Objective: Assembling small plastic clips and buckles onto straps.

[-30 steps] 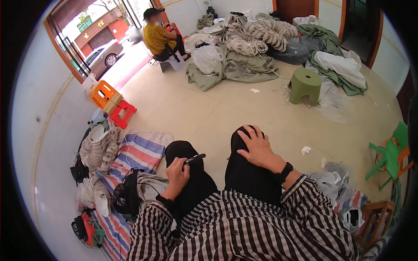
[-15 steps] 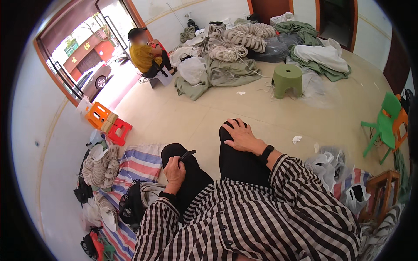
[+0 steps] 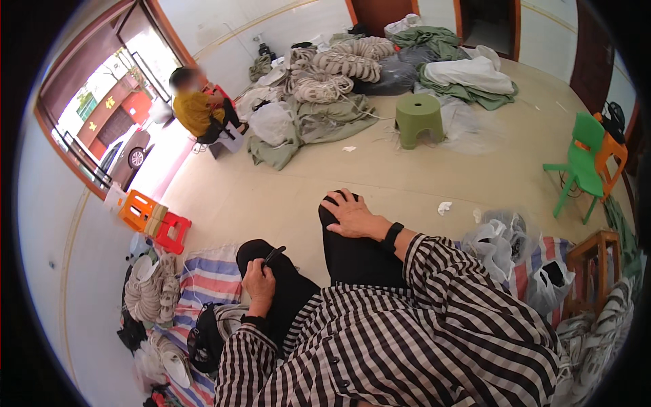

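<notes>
My left hand (image 3: 259, 287) rests on my left thigh, its fingers closed round a slim black pen-like tool (image 3: 274, 255). One end of the tool sticks out past the fingers toward the upper right; the rest is hidden in the grip. On my right knee lies my right hand (image 3: 354, 216), fingers spread over the black trousers (image 3: 366, 261) and nothing in it. Close by my left forearm is a black bag (image 3: 205, 336) beside a pale bundle (image 3: 230, 319), both on a striped sheet (image 3: 213, 275).
A green stool (image 3: 418, 121) stands ahead, near a heap of beige bundles (image 3: 349, 64) and green cloth. Orange and red stools (image 3: 173, 232) sit at left. A person in yellow (image 3: 195, 112) sits by the doorway. Right are a green chair (image 3: 583, 163), plastic bags (image 3: 495, 247) and a wooden stool (image 3: 597, 258).
My view has turned slightly to the right, so the room appears shifted left. Both hands stay on my legs, and the left still holds the black tool.
</notes>
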Motion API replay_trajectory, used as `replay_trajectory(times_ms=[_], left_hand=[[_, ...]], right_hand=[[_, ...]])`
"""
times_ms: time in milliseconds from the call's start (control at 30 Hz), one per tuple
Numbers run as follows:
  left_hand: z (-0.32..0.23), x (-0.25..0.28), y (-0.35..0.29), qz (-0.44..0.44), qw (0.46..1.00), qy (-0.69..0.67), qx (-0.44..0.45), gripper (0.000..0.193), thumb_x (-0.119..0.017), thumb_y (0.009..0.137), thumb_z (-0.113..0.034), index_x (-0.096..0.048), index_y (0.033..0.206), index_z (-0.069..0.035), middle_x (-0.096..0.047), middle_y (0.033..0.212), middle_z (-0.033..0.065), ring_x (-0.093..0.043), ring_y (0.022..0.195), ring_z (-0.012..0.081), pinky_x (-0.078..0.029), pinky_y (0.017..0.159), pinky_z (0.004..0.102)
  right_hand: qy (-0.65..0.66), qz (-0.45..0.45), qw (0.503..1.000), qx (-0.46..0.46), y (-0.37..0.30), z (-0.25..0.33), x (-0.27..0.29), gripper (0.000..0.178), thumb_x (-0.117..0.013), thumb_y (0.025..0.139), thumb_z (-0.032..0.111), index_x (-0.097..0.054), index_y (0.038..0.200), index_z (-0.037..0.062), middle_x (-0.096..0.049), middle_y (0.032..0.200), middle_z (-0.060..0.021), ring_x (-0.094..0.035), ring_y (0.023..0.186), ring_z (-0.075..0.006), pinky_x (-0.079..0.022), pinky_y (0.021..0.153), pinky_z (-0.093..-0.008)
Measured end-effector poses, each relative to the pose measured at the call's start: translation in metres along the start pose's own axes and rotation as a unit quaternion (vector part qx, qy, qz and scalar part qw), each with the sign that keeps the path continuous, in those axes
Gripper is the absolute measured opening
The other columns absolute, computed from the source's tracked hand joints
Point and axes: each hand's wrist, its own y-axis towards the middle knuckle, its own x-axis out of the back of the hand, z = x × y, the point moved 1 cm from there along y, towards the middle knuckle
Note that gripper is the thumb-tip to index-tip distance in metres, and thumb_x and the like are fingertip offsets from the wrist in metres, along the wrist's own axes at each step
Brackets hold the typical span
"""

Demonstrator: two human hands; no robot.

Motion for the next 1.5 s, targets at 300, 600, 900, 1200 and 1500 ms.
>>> replay_trajectory(times_ms=[300,600,900,1200,1500], left_hand=[[0.001,-0.002,-0.001,0.004,1.0,0.013,0.004,0.012,-0.052,0.073,-0.007,-0.055,0.084,-0.006,-0.055,0.079,0.0134,-0.054,0.069,0.0351,-0.042,0.057,0.0428],[0.0,0.001,-0.001,0.015,1.0,0.005,-0.016,0.012,-0.05,0.075,-0.006,-0.053,0.086,-0.004,-0.054,0.081,0.015,-0.054,0.07,0.0359,-0.042,0.059,0.0425],[-0.003,0.001,0.009,0.009,1.0,-0.008,-0.01,0.012,-0.053,0.07,-0.004,-0.055,0.081,-0.006,-0.052,0.074,0.0128,-0.053,0.066,0.0338,-0.042,0.055,0.0415],[-0.006,0.001,0.012,0.024,0.998,-0.058,0.007,0.013,-0.054,0.068,-0.002,-0.056,0.08,-0.006,-0.051,0.072,0.0118,-0.053,0.062,0.0325,-0.041,0.053,0.0403],[-0.001,0.031,0.066,0.211,0.789,-0.466,0.342,0.008,-0.053,0.078,-0.007,-0.059,0.08,-0.002,-0.047,0.059,-0.0032,-0.035,0.044,0.0009,-0.023,0.038,0.0165]], right_hand=[[-0.005,0.003,1.0,-0.006,0.0,-0.001,0.0,0.061,-0.056,0.079,0.037,-0.034,0.129,0.0117,-0.025,0.135,-0.0135,-0.021,0.125,-0.0385,-0.03,0.092,-0.0586],[0.004,-0.001,1.0,-0.002,-0.003,-0.002,0.002,0.062,-0.056,0.079,0.038,-0.033,0.13,0.0115,-0.024,0.136,-0.013,-0.019,0.126,-0.0373,-0.031,0.091,-0.0591],[0.008,0.001,1.0,-0.007,-0.002,-0.001,0.007,0.061,-0.058,0.078,0.037,-0.034,0.128,0.0113,-0.025,0.135,-0.0131,-0.021,0.125,-0.0386,-0.03,0.091,-0.0585],[0.026,-0.013,0.999,0.016,0.002,0.008,0.009,0.059,-0.061,0.078,0.032,-0.036,0.127,0.0098,-0.025,0.134,-0.0141,-0.023,0.124,-0.0397,-0.031,0.09,-0.059],[0.034,0.001,0.999,0.011,0.004,0.005,0.012,0.059,-0.06,0.078,0.032,-0.036,0.128,0.0107,-0.026,0.134,-0.0133,-0.024,0.123,-0.0385,-0.032,0.09,-0.0586]])
